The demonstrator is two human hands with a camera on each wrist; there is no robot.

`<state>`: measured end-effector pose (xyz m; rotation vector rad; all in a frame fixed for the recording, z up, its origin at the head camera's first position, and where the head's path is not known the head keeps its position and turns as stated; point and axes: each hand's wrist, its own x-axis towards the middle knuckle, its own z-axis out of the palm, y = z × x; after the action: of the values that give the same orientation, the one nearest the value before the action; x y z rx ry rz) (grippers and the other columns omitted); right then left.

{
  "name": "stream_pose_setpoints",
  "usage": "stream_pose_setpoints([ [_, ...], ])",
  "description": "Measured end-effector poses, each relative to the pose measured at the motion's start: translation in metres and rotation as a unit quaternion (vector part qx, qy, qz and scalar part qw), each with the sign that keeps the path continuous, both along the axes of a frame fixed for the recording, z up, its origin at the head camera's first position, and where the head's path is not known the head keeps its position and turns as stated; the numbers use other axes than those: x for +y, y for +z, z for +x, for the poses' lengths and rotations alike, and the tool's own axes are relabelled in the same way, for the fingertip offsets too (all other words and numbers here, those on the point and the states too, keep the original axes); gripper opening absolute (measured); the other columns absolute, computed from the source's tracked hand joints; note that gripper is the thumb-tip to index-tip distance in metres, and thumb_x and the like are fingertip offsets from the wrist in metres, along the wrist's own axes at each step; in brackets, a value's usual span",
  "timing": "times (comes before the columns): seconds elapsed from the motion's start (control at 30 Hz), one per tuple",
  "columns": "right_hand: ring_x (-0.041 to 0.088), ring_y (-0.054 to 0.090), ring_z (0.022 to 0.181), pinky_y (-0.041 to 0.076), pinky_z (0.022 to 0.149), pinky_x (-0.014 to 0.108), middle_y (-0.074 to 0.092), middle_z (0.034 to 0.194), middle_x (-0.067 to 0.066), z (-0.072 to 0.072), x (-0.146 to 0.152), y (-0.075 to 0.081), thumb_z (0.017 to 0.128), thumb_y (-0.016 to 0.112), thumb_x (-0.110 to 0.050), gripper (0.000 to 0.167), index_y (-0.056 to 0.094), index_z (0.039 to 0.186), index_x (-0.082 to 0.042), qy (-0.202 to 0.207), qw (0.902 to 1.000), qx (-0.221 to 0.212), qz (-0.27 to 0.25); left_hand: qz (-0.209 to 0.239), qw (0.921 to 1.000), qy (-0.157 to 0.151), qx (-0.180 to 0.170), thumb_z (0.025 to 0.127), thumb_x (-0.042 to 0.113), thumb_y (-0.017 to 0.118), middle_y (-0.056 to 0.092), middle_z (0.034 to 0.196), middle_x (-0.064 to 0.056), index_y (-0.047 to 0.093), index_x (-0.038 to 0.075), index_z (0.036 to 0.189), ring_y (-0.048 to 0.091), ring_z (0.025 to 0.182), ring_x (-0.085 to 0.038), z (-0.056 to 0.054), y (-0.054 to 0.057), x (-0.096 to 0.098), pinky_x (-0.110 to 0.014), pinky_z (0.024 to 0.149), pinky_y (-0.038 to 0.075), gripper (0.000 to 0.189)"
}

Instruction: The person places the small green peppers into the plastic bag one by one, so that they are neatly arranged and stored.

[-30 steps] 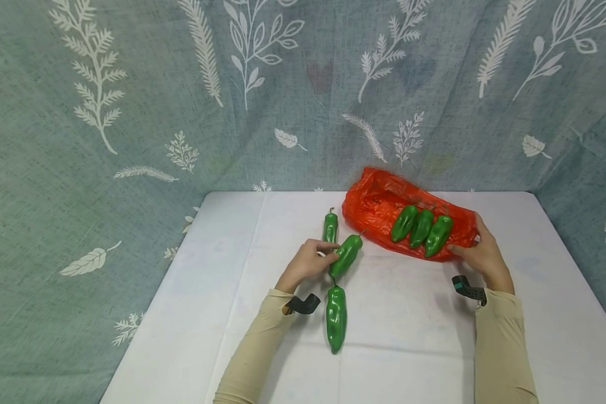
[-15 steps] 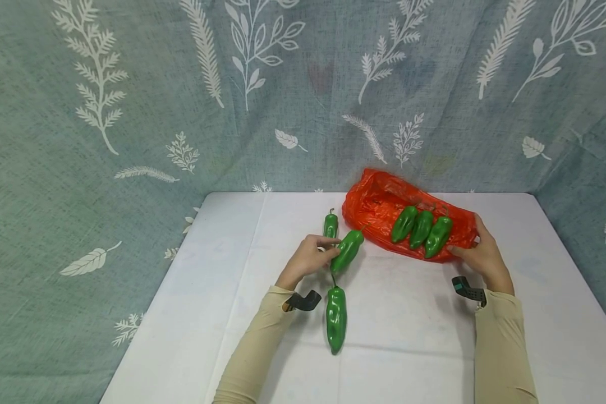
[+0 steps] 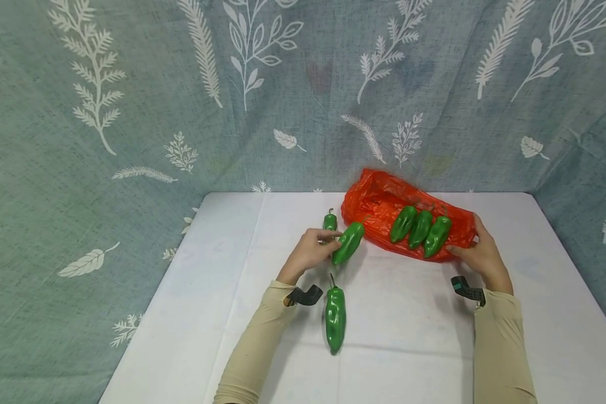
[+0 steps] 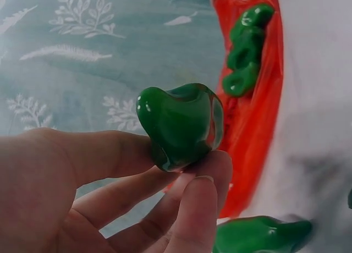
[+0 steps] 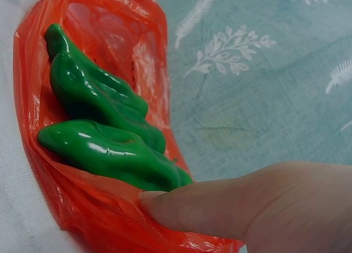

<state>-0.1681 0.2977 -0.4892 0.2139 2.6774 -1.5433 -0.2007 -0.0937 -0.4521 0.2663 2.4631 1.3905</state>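
Between thumb and fingers, my left hand (image 3: 310, 252) pinches a green pepper (image 3: 349, 243) just above the table, near the left end of a red plastic bag (image 3: 371, 220). The left wrist view shows this pepper (image 4: 179, 124) end-on at the fingertips. My right hand (image 3: 483, 255) holds the bag's right end, its thumb (image 5: 192, 209) pressing the plastic beside a pepper. Three green peppers (image 3: 421, 229) lie side by side in the bag. One more pepper (image 3: 330, 221) lies behind my left hand, partly hidden, and another pepper (image 3: 335, 321) lies in front.
A white cloth covers the table (image 3: 404, 314). Behind it hangs a grey-green curtain (image 3: 303, 90) with white leaf prints, close to the bag's back edge.
My left hand has lifted the pepper and carried it slightly away from me and to the right, toward the bag. The right hand and the bag stay put.
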Motion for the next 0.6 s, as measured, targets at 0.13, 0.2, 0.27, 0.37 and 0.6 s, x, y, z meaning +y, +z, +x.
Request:
stream_pose_setpoints([
  [0.13,0.06,0.042,0.137,0.041,0.109,0.071,0.022,0.165,0.036,0.0,0.0,0.0,0.093,0.071,-0.006,0.105,-0.004,0.167,-0.013,-0.001,1.0,-0.004,0.0,0.008,1.0,0.002,0.005,0.099,0.019,0.066,0.072,0.109,-0.016,0.072,0.009,0.131,0.069,0.074,-0.016,-0.003,0.003,0.002,-0.046,0.079,0.064,0.034],
  [0.2,0.06,0.042,0.137,0.041,0.109,0.071,0.022,0.165,0.036,0.0,0.0,-0.001,0.094,0.071,-0.006,0.105,-0.004,0.167,-0.014,-0.001,1.0,-0.004,-0.001,0.013,0.9999,0.006,0.008,0.099,0.019,0.067,0.072,0.108,-0.015,0.072,0.009,0.131,0.069,0.073,-0.017,-0.004,0.005,0.003,-0.048,0.08,0.063,0.034],
  [0.27,0.06,0.042,0.137,0.041,0.11,0.071,0.021,0.165,0.036,0.0,0.0,-0.001,0.094,0.071,-0.007,0.105,-0.004,0.167,-0.014,0.0,1.0,-0.005,-0.002,0.016,0.9998,0.01,0.01,0.099,0.019,0.067,0.072,0.106,-0.014,0.072,0.01,0.131,0.068,0.072,-0.017,-0.006,0.006,0.005,-0.049,0.081,0.063,0.033],
  [0.37,0.06,0.04,0.138,0.039,0.11,0.072,0.019,0.166,0.036,0.0,0.001,-0.002,0.094,0.071,-0.007,0.105,-0.005,0.167,-0.014,0.0,1.0,-0.004,-0.004,0.019,0.9997,0.013,0.011,0.099,0.019,0.066,0.072,0.103,-0.013,0.072,0.012,0.131,0.066,0.07,-0.015,-0.007,0.009,0.007,-0.052,0.082,0.062,0.033],
  [0.6,0.061,0.038,0.139,0.04,0.108,0.073,0.027,0.162,0.037,0.0,0.0,-0.002,0.092,0.071,-0.003,0.102,0.003,0.167,-0.012,0.007,0.9998,0.02,0.004,0.027,0.9992,0.011,0.028,0.099,0.019,0.066,0.072,0.097,-0.012,0.072,0.01,0.131,0.064,0.064,-0.013,-0.009,0.015,0.01,-0.057,0.081,0.06,0.034],
])
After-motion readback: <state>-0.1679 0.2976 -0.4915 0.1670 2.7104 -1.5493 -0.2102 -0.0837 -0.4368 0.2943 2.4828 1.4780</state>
